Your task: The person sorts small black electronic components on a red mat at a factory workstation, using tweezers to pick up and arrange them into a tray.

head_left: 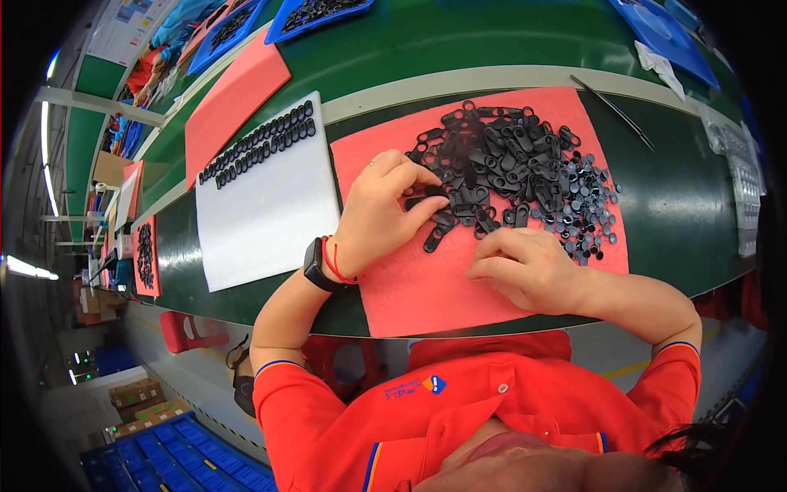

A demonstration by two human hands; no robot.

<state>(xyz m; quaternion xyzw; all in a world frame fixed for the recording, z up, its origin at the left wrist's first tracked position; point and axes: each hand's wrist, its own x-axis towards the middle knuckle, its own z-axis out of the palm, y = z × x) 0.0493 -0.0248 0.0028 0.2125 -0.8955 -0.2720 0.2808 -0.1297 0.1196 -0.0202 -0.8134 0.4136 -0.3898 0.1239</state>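
On a pink foam mat (426, 287) lies a heap of small black elongated plastic parts with ring-shaped ends (508, 156). My left hand (384, 215) is at the heap's left edge, thumb and fingertips pinched on one black plastic part (432, 193). My right hand (529, 269) rests low over the mat, just in front of the heap. Its fingers are curled together, and whatever they may hold is hidden. Small glossy dark round discs (584, 205) are spread along the heap's right side, beyond my right hand.
Left of the mat, a white foam sheet (266, 221) carries two rows of black parts (266, 146). Behind it lies another pink foam sheet (238, 102). Tweezers (615, 113) and a clear plastic tray (742, 184) are at the right. Blue trays (316, 33) stand across the green table.
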